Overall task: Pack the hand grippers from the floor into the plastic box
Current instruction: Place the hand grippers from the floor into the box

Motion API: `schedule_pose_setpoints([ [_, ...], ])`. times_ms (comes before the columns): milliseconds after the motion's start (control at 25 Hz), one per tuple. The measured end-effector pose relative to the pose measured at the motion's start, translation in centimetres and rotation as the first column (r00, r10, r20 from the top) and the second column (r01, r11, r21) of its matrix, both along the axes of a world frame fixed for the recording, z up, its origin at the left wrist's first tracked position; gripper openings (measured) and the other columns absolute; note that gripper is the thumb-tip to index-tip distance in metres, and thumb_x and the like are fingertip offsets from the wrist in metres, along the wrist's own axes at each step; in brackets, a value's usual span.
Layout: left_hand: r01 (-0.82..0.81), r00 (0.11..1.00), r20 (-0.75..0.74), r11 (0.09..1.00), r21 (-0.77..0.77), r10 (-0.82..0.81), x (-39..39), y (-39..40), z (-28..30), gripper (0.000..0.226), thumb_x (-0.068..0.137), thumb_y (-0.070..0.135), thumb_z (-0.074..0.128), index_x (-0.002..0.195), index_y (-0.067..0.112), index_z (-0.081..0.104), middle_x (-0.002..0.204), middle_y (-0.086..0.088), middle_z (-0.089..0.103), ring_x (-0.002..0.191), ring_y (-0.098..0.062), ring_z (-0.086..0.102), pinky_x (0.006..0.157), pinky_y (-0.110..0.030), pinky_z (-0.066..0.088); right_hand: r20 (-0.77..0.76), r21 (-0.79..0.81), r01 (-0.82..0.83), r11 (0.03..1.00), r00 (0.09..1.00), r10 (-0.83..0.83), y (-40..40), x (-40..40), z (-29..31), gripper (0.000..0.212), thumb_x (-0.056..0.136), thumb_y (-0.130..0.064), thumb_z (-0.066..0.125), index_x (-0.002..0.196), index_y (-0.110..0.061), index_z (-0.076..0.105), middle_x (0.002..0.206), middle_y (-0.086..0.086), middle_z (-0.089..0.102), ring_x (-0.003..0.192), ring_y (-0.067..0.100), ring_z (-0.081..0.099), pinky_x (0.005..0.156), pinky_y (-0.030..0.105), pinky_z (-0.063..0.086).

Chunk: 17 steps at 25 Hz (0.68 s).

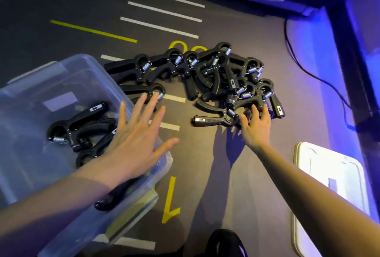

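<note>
Hand grippers (216, 80) are lying heaped on the floor (205, 174) just beside the plastic box (30, 96), with a few already resting inside the box.

From the head view, the packing looks to be partway along: the left hand (135, 137) is hovering over the box's near corner with fingers (141, 102) spread wide and holding nothing, while the right hand (256, 129) is reaching into the near edge of the heap. Its fingers (255, 111) are lying fairly straight and touching a gripper there, not yet curling round it. Judging from this, the next move is calling for the right fingers to close on one handle, lifting it free of the tangled springs, then carrying it across to the box.
</note>
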<state>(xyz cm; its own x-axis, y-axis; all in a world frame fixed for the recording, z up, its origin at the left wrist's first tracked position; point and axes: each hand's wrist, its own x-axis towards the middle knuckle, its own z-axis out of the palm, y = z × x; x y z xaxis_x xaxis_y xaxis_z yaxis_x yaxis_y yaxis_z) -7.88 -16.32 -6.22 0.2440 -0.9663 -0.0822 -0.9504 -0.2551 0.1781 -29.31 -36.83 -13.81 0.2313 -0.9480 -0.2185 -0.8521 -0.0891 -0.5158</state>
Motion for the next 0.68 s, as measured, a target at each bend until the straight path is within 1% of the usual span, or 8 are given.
schedule_pose_setpoints([
  [80, -0.024, 0.999, -0.04, 0.999, 0.026, 0.025, 0.1, 0.0, 0.1, 0.087, 0.082, 0.07, 0.008, 0.144, 0.013, 0.03, 0.157, -0.006, 0.0, 0.143, -0.023, -0.004, 0.11, -0.056, 0.002, 0.151, 0.067, -0.045, 0.997, 0.988, 0.034, -0.8, 0.6, 0.1, 0.07, 0.087, -0.052, 0.04, 0.146, -0.016, 0.03, 0.151, 0.012, 0.028, 0.137, 0.018, 0.031, 0.114, 0.039, 0.024],
  [160, -0.04, 0.997, -0.066, 0.998, 0.038, 0.042, -0.1, 0.0, 0.2, 0.084, 0.082, 0.068, 0.009, 0.145, 0.016, 0.027, 0.157, -0.005, -0.003, 0.143, -0.021, -0.009, 0.111, -0.053, 0.0, 0.201, -0.007, -0.103, 0.995, 0.974, 0.103, -1.4, 2.0, 0.5, 0.064, 0.091, -0.047, 0.042, 0.148, -0.024, 0.023, 0.146, 0.007, 0.032, 0.119, 0.005, 0.047, 0.105, 0.03, 0.031],
  [200, -0.044, 0.997, -0.068, 0.998, 0.04, 0.046, -0.1, 0.1, 0.2, 0.083, 0.083, 0.068, 0.008, 0.145, 0.017, 0.026, 0.157, -0.004, -0.004, 0.142, -0.02, -0.01, 0.111, -0.052, -0.002, 0.175, -0.067, -0.128, 0.99, 0.975, 0.138, -1.6, 2.8, 0.9, 0.06, 0.095, -0.042, 0.042, 0.148, -0.028, 0.022, 0.149, 0.007, 0.026, 0.122, 0.008, 0.045, 0.106, 0.031, 0.031],
  [280, -0.049, 0.996, -0.076, 0.998, 0.045, 0.053, -0.1, 0.1, 0.4, 0.082, 0.082, 0.067, 0.007, 0.145, 0.018, 0.026, 0.157, -0.004, -0.003, 0.142, -0.018, -0.012, 0.111, -0.051, -0.004, 0.101, -0.116, -0.203, 0.972, 0.971, 0.214, -2.5, 4.5, 1.4, 0.052, 0.097, -0.042, 0.042, 0.146, -0.028, 0.03, 0.156, 0.007, 0.014, 0.136, 0.024, 0.032, 0.111, 0.038, 0.03],
  [360, -0.056, 0.995, -0.08, 0.997, 0.06, 0.06, 0.0, 0.1, 0.5, 0.083, 0.081, 0.068, 0.005, 0.145, 0.02, 0.026, 0.157, -0.002, -0.004, 0.142, -0.017, -0.015, 0.112, -0.05, -0.006, -0.03, -0.051, -0.29, 0.956, 0.957, 0.289, -3.8, 5.7, 1.6, 0.051, 0.096, -0.046, 0.039, 0.143, -0.026, 0.037, 0.158, 0.005, 0.008, 0.14, 0.028, 0.027, 0.111, 0.041, 0.029],
  [480, -0.054, 0.995, -0.075, 0.996, 0.075, 0.06, 0.0, 0.1, 0.6, 0.084, 0.08, 0.069, 0.002, 0.145, 0.022, 0.027, 0.157, -0.002, -0.004, 0.141, -0.016, -0.016, 0.111, -0.049, -0.007, -0.27, 0.03, -0.366, 0.93, 0.893, 0.36, -5.1, 6.5, 2.0, 0.054, 0.097, -0.045, 0.038, 0.147, -0.027, 0.028, 0.159, 0.005, 0.001, 0.143, 0.032, 0.012, 0.112, 0.048, 0.023],
  [560, -0.054, 0.996, -0.071, 0.995, 0.088, 0.061, 0.0, 0.0, 0.8, 0.084, 0.079, 0.069, 0.0, 0.145, 0.023, 0.027, 0.157, -0.001, -0.003, 0.141, -0.016, -0.017, 0.111, -0.049, -0.009, -0.358, 0.056, -0.393, 0.918, 0.851, 0.385, -5.5, 7.1, 2.3, 0.055, 0.097, -0.044, 0.038, 0.148, -0.028, 0.024, 0.159, 0.007, 0.0, 0.143, 0.036, 0.007, 0.112, 0.051, 0.021],
  [680, -0.047, 0.997, -0.055, 0.994, 0.098, 0.053, -0.1, 0.0, 0.9, 0.086, 0.076, 0.069, -0.005, 0.145, 0.025, 0.024, 0.157, 0.001, -0.007, 0.14, -0.016, -0.021, 0.109, -0.047, -0.013, -0.412, 0.106, -0.395, 0.913, 0.818, 0.402, -6.2, 7.9, 2.9, 0.051, 0.097, -0.038, 0.04, 0.145, -0.023, 0.031, 0.156, 0.014, 0.006, 0.139, 0.041, 0.011, 0.11, 0.051, 0.022],
])
